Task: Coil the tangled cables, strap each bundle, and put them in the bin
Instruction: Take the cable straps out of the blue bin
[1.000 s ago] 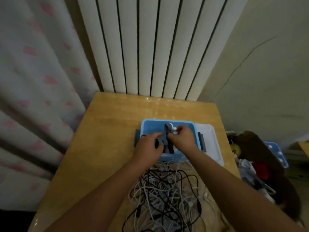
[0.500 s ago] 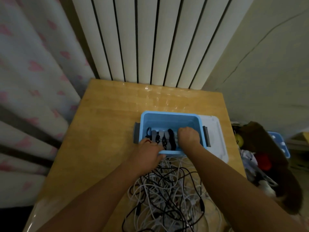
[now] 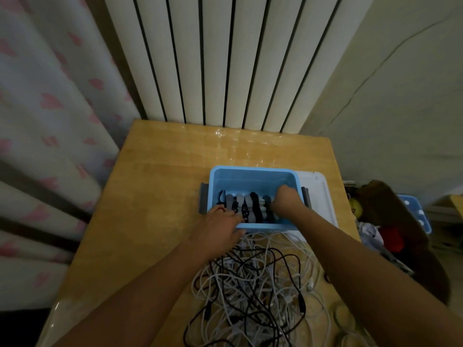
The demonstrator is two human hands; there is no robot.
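The blue bin sits mid-table, long axis left to right, strapped bundles standing in a row inside. The right hand reaches in, fingers curled, grip unclear; left hand rests flat-fingered on the near rim above the tangled cables

You are in a lived-in room of a home.
Your small wooden table is pushed against a white column radiator, a curtain with pink hearts hangs beside it, and clutter fills a box on the floor.
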